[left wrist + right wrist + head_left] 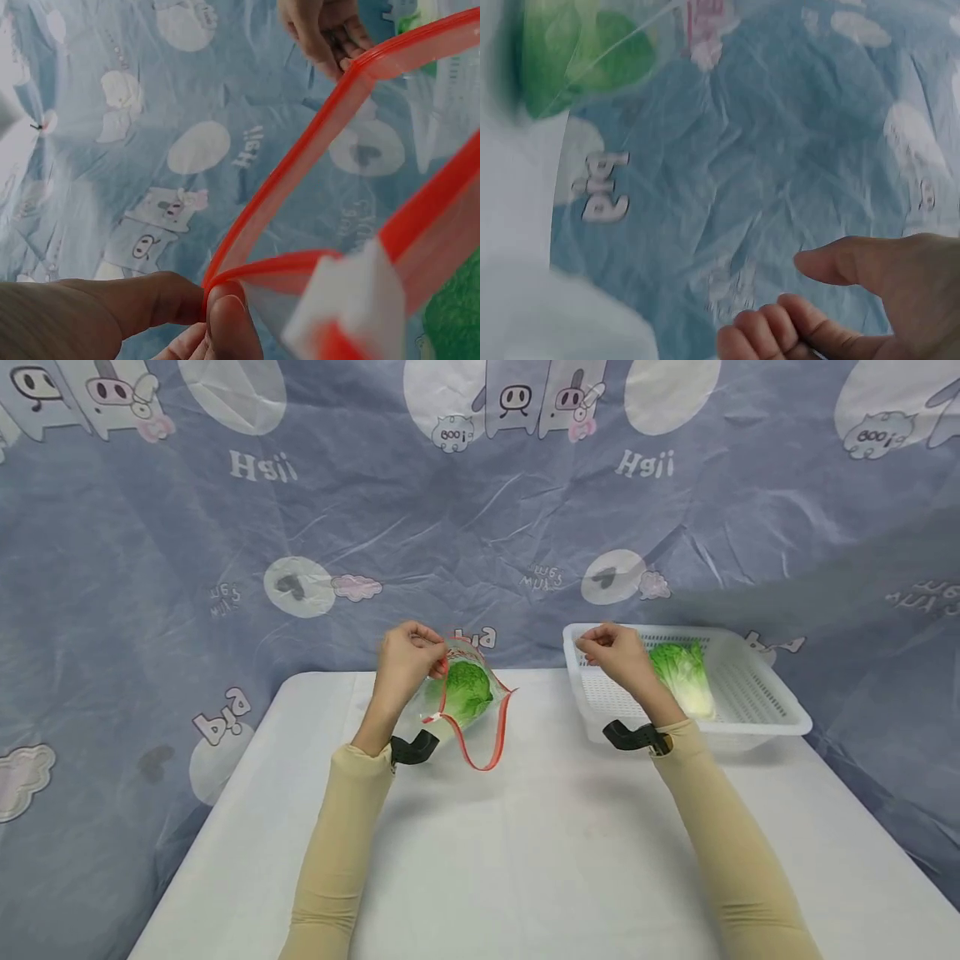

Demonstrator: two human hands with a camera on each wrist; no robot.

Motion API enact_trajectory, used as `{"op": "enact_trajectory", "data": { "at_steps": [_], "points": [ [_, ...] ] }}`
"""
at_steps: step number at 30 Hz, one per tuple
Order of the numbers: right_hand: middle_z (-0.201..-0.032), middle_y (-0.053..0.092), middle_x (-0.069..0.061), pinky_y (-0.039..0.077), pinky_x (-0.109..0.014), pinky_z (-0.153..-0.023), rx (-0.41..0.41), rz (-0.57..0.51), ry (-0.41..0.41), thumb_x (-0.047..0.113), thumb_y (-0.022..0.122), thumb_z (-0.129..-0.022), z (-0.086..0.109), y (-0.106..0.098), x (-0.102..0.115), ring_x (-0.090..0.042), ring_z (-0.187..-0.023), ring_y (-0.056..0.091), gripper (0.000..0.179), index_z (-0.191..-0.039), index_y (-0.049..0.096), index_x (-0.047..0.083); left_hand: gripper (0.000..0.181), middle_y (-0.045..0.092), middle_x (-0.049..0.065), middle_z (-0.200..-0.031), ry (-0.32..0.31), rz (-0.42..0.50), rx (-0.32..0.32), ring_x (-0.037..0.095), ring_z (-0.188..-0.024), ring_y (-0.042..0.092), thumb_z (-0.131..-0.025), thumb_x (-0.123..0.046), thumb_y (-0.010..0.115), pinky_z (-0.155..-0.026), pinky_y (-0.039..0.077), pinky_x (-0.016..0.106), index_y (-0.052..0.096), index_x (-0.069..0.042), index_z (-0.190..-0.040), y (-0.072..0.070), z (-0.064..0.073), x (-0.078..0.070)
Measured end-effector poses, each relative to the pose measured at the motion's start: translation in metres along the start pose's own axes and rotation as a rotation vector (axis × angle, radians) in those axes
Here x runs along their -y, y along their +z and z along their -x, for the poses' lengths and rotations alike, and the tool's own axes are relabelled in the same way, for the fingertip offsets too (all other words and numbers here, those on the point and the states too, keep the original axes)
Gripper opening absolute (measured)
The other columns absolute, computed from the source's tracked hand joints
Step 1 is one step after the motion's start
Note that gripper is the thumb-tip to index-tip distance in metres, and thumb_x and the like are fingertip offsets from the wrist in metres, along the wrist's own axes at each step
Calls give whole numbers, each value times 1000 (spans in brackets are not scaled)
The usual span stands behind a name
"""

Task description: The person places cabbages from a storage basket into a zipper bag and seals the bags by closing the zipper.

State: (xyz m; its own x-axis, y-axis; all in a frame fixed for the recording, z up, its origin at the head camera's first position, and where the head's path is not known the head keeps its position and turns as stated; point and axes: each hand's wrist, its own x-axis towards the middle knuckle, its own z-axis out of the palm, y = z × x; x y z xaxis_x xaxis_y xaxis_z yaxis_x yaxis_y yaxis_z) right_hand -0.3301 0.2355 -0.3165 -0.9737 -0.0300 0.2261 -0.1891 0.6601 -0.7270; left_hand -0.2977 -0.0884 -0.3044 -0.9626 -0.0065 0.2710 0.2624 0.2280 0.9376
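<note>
My left hand (pixel 408 664) pinches the red-edged rim of a clear zip bag (pixel 501 735) between thumb and fingertips. The bag's mouth gapes, and a green lettuce (pixel 467 692) sits inside it. Up close in the left wrist view, a blurred white zip slider (pixel 349 300) sits on the red strip (pixel 292 180) beside the pinching fingers. My right hand (pixel 618 653) hovers by the left rim of a white basket, holding nothing. Its fingers are loosely curled and the thumb stands apart from them in the right wrist view.
The white perforated basket (pixel 750 689) stands at the back right of the white table (pixel 540 852). Another lettuce (pixel 684 681) lies in it. Behind the table hangs a printed grey-blue cloth (pixel 450 527).
</note>
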Motion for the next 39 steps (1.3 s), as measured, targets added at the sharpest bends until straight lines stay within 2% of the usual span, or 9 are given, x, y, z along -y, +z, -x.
{"op": "enact_trajectory", "data": {
  "at_steps": [6,10,13,18,20,23,26,33,39],
  "points": [
    [-110,62,-20,51,-42,-79,27,112,152,36,58,-94,-3,-25,-35,-27,-91,62,42,-114,61,-1,13,67,15,-64,6,-26,115,24,-50,66,-87,-6,65,-55,57,39,57,2,-94,10,9,-6],
    [-76,57,-3,43,-35,-64,5,175,207,40,62,-91,-7,-44,-61,-17,-66,48,36,-78,63,7,12,68,14,-64,8,-32,156,20,-48,65,-88,-8,68,-56,57,42,60,1,-89,20,13,-7],
    [-56,34,5,33,-31,-55,-1,202,241,40,64,-88,-11,-58,-80,-13,-52,31,47,-58,42,11,10,69,13,-64,8,-61,171,20,-49,65,-88,-11,67,-56,57,44,63,-2,-87,28,14,-6],
    [-93,50,-27,46,-50,-78,32,225,330,40,64,-87,-10,-76,-106,-36,-83,49,61,-98,49,-19,11,69,14,-66,11,-106,197,21,-49,65,-88,-14,67,-51,55,37,66,-3,-86,38,17,-5],
    [-122,42,-37,40,-58,-94,72,253,380,43,64,-87,-9,-83,-116,-46,-108,45,81,-125,38,-23,12,69,15,-67,13,-118,211,26,-52,66,-89,-14,67,-50,54,33,67,-3,-85,41,18,-5],
    [-132,37,-40,37,-59,-101,181,319,428,49,61,-88,-12,-91,-131,-52,-119,41,89,-131,34,-23,13,69,14,-67,4,-129,230,34,-60,68,-89,-14,68,-49,53,29,68,-2,-85,45,19,-5],
    [-128,39,-40,40,-58,-98,280,334,437,49,59,-89,-17,-96,-144,-52,-117,42,88,-130,33,-25,12,69,13,-67,-16,-136,244,40,-68,68,-88,-14,68,-50,53,27,67,-3,-85,47,20,-6],
    [-77,45,-13,41,-33,-60,344,277,527,43,67,-86,-33,-98,-164,-23,-68,46,59,-104,49,-11,11,69,17,-70,-14,-167,251,28,-60,68,-88,-16,69,-50,51,27,67,-6,-83,51,20,-7],
    [-91,43,-15,41,-31,-63,310,251,520,43,69,-83,-32,-94,-170,-23,-75,44,66,-114,47,-10,15,69,17,-71,-4,-186,257,17,-54,64,-89,-17,67,-48,50,25,69,-1,-89,51,21,-7]
  ]
}}
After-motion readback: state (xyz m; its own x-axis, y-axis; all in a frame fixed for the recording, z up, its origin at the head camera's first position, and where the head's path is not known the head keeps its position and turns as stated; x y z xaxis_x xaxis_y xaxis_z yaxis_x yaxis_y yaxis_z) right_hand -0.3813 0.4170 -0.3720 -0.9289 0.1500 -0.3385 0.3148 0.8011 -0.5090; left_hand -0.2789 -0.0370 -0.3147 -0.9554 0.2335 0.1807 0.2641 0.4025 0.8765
